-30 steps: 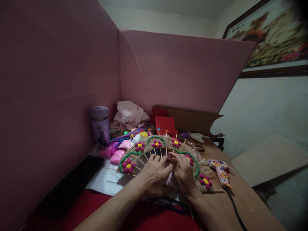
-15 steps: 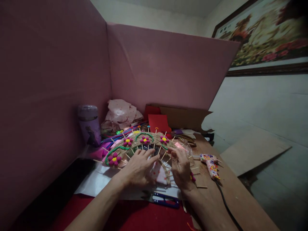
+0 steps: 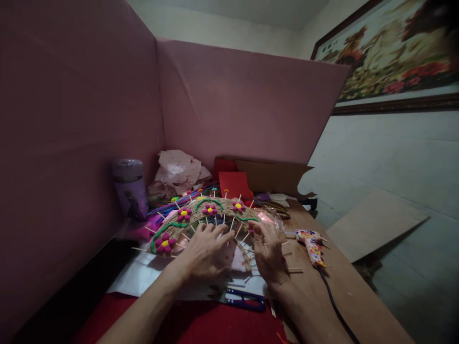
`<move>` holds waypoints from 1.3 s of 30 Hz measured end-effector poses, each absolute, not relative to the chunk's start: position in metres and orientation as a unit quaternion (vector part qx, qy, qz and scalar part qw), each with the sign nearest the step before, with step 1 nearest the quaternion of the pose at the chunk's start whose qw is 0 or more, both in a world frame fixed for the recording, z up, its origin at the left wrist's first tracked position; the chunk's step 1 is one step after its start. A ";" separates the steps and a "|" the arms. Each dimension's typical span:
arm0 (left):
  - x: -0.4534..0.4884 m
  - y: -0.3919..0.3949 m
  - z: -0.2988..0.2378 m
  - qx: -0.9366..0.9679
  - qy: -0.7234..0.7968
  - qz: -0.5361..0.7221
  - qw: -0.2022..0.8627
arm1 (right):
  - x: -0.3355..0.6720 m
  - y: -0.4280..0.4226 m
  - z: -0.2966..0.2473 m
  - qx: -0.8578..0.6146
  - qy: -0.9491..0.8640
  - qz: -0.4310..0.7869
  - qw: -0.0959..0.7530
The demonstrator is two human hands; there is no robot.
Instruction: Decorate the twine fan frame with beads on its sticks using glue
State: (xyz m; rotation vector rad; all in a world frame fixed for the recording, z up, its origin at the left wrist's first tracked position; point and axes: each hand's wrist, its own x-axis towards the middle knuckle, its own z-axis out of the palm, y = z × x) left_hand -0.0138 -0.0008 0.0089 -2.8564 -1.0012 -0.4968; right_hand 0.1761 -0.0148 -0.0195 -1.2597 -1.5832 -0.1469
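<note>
A half-round woven jute piece (image 3: 201, 215) lies on white paper on the table, with wooden sticks sticking out like spokes, pink and yellow flowers and a green cord on it. My left hand (image 3: 202, 253) rests on its inner edge, fingers bent over the sticks. My right hand (image 3: 267, 251) is curled on the right part of the arc, fingertips pinching at the weave near a stick; what they pinch is too small to name.
A patterned glue gun (image 3: 311, 245) with a black cord lies to the right. Blue scissors (image 3: 244, 300) lie in front of my hands. A purple bottle (image 3: 131, 188), crumpled cloth (image 3: 179, 172), red foam sheets (image 3: 234, 184) and cardboard stand behind. Pink boards (image 3: 233, 100) wall the table.
The woven piece has turned and shifted left under my hands, so its right end is hidden by my right hand. The view has swung slightly right.
</note>
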 end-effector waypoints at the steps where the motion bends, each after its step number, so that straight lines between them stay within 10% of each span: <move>1: -0.014 -0.001 0.009 -0.930 -0.328 -0.162 0.036 | 0.177 -0.014 -0.020 -0.528 -0.659 -0.068 0.532; 39: 0.003 -0.008 -0.007 -0.916 -0.351 -0.177 0.085 | 0.175 -0.017 -0.020 -0.532 -0.664 -0.044 0.524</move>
